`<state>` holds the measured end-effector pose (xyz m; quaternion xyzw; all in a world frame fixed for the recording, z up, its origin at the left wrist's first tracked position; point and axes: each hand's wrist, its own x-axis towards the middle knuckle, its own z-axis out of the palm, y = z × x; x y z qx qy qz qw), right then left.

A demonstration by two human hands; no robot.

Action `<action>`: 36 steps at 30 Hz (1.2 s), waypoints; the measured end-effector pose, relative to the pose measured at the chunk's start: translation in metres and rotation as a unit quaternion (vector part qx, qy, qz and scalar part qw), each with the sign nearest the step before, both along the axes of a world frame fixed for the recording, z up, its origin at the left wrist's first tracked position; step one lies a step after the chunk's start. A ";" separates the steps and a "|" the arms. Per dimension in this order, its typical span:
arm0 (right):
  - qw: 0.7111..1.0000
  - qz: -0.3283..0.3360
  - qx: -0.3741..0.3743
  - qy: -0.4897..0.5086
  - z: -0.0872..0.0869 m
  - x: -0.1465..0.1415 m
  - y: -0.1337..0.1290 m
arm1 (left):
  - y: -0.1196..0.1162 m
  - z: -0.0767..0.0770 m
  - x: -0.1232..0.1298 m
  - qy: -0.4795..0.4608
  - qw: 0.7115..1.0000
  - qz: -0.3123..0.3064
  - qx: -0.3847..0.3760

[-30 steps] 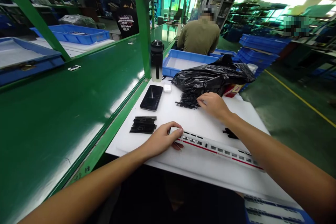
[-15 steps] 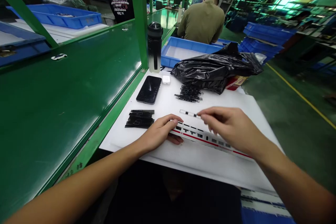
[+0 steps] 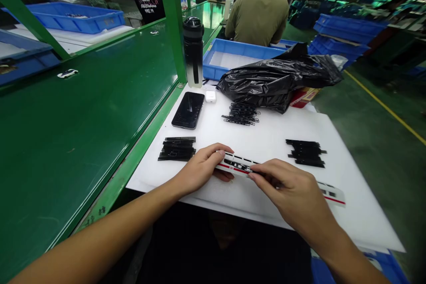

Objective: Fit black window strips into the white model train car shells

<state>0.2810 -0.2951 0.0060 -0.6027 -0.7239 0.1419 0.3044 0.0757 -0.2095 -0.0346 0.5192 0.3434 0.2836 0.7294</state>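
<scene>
A long white train-like shell [image 3: 333, 193] with a red stripe and dark window openings lies slantwise near the front of the white board. My left hand [image 3: 208, 162] grips its left end, thumb on top and fingers beneath. Over its middle, my right hand [image 3: 282, 182] pinches a thin dark and clear strip [image 3: 241, 165], which lies against the shell's side. Flat black pieces [image 3: 177, 148] are stacked left of the shell, and another black stack [image 3: 306, 153] is at the right. Thin black frames [image 3: 241, 114] form a pile behind.
Behind are a phone [image 3: 188, 110], a white case [image 3: 211, 96], a bottle [image 3: 193, 53], a black plastic bag [image 3: 262, 84] and a blue tray [image 3: 213, 72]. A green partition [image 3: 100, 97] borders the left. A person [image 3: 258, 15] sits beyond the tray.
My right hand has come down with the strip from above the shell to its side. The view has shifted, and the right black stack now shows.
</scene>
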 end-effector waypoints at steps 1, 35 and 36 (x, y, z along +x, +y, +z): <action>1.000 0.011 0.017 -0.015 0.000 0.000 0.000 | 0.000 0.000 0.000 0.000 1.000 -0.002 0.001; 0.997 0.015 0.069 -0.044 -0.008 -0.001 0.000 | -0.001 -0.003 0.000 0.007 0.999 -0.008 0.034; 0.996 0.018 0.072 -0.042 -0.008 -0.002 0.001 | -0.001 -0.002 0.000 0.010 0.999 -0.008 0.036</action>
